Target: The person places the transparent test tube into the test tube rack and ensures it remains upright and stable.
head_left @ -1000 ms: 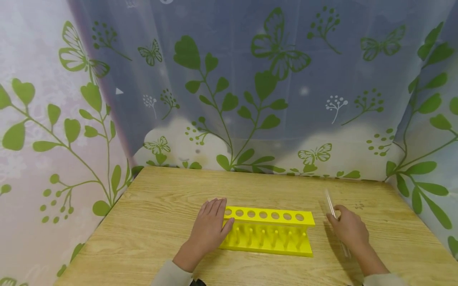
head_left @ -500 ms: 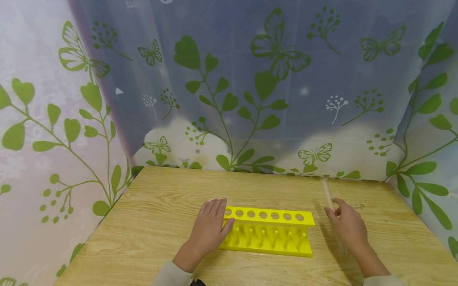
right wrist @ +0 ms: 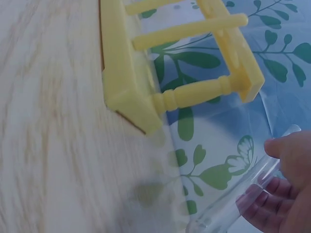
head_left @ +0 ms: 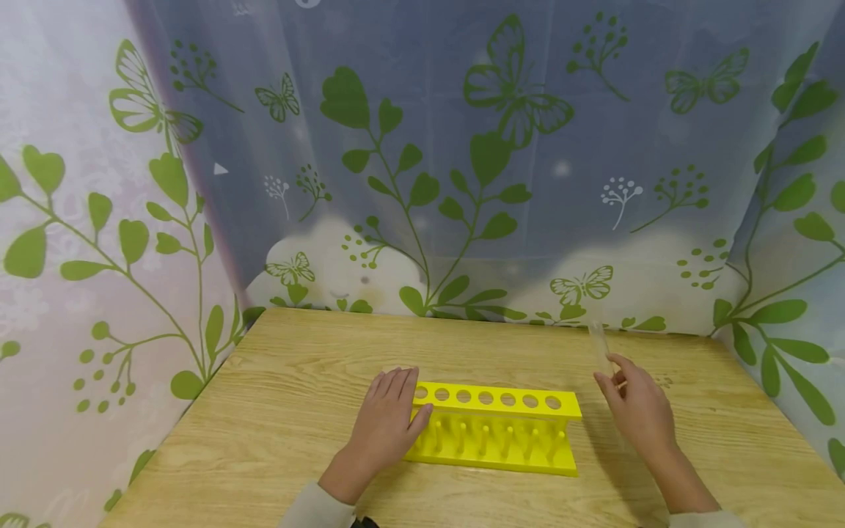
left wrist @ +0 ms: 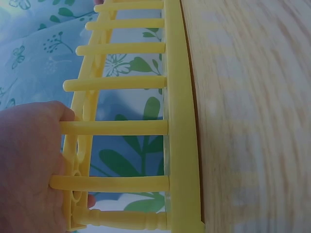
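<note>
A yellow test tube rack [head_left: 496, 401] stands upright on the table, with a row of round holes along its top plate and a row of pegs [left wrist: 116, 127] below. My left hand [head_left: 388, 416] holds the rack's left end, thumb on the near side and fingers over the top plate. To the right of the rack, my right hand [head_left: 640, 411] pinches a clear glass test tube [right wrist: 228, 201] between thumb and fingers. The tube [head_left: 599, 347] leans in the head view, its far part rising past the fingertips. Its lower part is faint and blurred there.
The wood-grain table [head_left: 317, 352] reaches back to a printed curtain [head_left: 422, 220] with green leaves and butterflies. Another patterned cloth [head_left: 86, 220] hangs along the left side. A small dark mark [head_left: 665, 381] shows on the table beyond the right hand.
My right hand has moved slightly away from me and to the left, carrying the test tube, whose far end now overlaps the curtain's lower edge. The left hand and rack stay put.
</note>
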